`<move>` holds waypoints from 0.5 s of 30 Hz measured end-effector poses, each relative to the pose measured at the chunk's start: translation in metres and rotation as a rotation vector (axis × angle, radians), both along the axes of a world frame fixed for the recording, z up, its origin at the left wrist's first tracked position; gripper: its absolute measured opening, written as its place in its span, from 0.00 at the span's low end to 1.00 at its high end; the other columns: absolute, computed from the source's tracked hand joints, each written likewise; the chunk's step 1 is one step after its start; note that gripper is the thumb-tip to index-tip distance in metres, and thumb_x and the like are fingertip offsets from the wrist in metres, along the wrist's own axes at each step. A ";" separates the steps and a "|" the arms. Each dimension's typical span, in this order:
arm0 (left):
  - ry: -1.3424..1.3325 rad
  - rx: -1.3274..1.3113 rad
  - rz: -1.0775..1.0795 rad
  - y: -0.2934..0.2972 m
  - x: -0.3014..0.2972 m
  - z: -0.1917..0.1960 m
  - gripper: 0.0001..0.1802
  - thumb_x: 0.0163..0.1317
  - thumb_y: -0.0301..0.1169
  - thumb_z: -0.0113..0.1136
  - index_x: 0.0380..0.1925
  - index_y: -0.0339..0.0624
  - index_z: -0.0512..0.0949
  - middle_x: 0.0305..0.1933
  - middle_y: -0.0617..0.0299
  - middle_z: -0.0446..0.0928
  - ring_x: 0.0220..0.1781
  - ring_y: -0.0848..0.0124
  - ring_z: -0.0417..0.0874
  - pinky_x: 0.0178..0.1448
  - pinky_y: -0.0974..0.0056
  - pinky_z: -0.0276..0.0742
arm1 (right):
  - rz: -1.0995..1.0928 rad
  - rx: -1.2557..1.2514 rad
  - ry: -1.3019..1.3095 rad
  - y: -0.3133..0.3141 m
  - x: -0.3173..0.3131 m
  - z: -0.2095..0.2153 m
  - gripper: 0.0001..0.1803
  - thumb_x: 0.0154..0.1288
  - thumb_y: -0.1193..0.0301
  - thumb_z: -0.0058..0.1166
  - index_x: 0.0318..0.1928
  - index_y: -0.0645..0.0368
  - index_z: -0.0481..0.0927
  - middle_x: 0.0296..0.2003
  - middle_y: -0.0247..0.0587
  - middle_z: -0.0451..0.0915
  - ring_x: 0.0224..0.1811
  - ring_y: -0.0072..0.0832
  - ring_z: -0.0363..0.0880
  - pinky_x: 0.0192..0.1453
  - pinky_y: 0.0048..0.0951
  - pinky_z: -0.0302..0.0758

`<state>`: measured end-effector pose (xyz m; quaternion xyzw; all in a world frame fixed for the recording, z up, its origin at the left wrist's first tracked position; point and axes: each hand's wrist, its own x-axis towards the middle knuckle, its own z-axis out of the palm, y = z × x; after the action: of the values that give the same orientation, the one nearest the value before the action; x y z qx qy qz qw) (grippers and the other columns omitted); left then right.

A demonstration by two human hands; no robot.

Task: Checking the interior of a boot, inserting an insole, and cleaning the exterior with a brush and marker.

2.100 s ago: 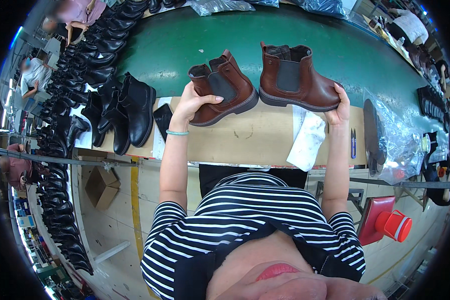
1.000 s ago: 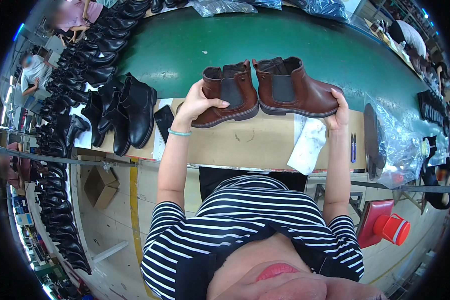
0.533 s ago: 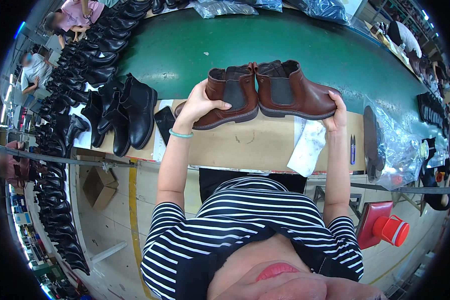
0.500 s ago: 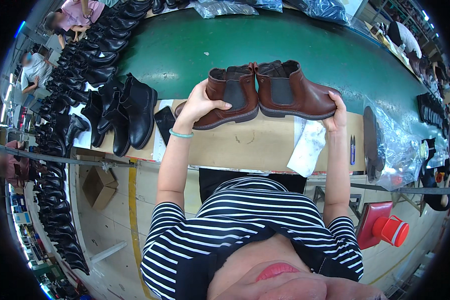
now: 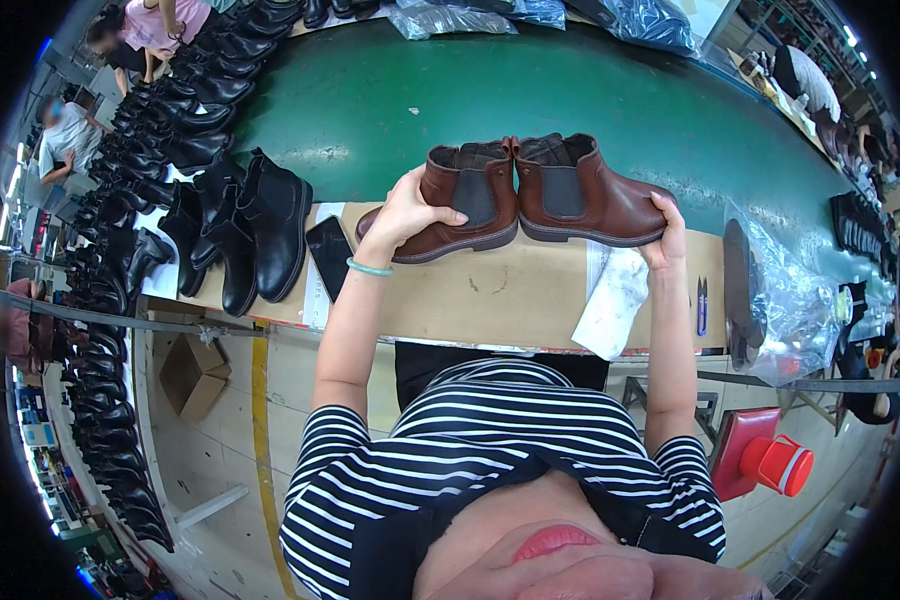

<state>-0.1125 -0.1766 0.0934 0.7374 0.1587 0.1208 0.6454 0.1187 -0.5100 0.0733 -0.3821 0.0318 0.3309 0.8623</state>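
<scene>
Two brown leather ankle boots with dark elastic side panels are held up heel to heel above the bench. My left hand [image 5: 408, 214] wraps the left boot [image 5: 475, 195], its thumb on the side panel; a pale green bangle circles that wrist. The right boot [image 5: 600, 195] is gripped at its toe by my right hand [image 5: 667, 232]. Below my right hand a white cloth [image 5: 610, 305] lies on the tan board [image 5: 470, 305]. A dark phone [image 5: 330, 255] rests beside my left wrist, and small blue-handled snips [image 5: 702, 308] lie right of my right forearm.
Several black boots [image 5: 275, 225] stand at the left of the board. Clear plastic bags [image 5: 795, 300] lie at the right end. Behind is a green tabletop [image 5: 370, 100], with wrapped items [image 5: 650, 25] at its far edge. A red bucket [image 5: 778, 465] stands below on the right. Other people work at upper left.
The boots remain heel to heel in both hands, with only a slight shift: the left boot has moved a little right and down. The grips look the same.
</scene>
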 end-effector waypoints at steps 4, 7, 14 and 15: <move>0.031 0.010 -0.015 0.001 0.000 -0.001 0.37 0.38 0.15 0.75 0.54 0.31 0.72 0.51 0.56 0.81 0.53 0.67 0.82 0.61 0.61 0.77 | 0.006 -0.008 -0.003 0.001 0.000 -0.001 0.21 0.63 0.69 0.56 0.54 0.69 0.73 0.53 0.52 0.78 0.55 0.41 0.78 0.63 0.43 0.74; 0.080 -0.015 0.011 0.004 -0.001 -0.007 0.41 0.33 0.21 0.78 0.54 0.34 0.74 0.50 0.57 0.82 0.52 0.68 0.82 0.61 0.63 0.75 | -0.009 -0.016 -0.005 0.002 0.000 -0.002 0.20 0.63 0.70 0.56 0.53 0.68 0.74 0.52 0.51 0.79 0.55 0.41 0.78 0.63 0.43 0.74; 0.028 -0.072 -0.035 0.009 -0.005 -0.005 0.37 0.32 0.20 0.79 0.49 0.34 0.76 0.45 0.59 0.83 0.47 0.69 0.82 0.56 0.64 0.77 | -0.003 -0.005 -0.009 0.001 0.003 -0.010 0.19 0.63 0.70 0.57 0.52 0.67 0.74 0.51 0.50 0.79 0.54 0.40 0.79 0.63 0.42 0.74; 0.033 -0.076 -0.040 0.010 -0.006 -0.004 0.36 0.32 0.20 0.79 0.48 0.34 0.76 0.44 0.59 0.83 0.46 0.70 0.82 0.55 0.64 0.77 | -0.005 -0.008 -0.002 0.000 0.004 -0.012 0.19 0.63 0.71 0.56 0.52 0.67 0.75 0.51 0.49 0.79 0.54 0.40 0.79 0.63 0.42 0.74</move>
<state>-0.1182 -0.1670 0.0890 0.7173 0.1589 0.0895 0.6725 0.1229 -0.5097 0.0610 -0.3860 0.0332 0.3279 0.8616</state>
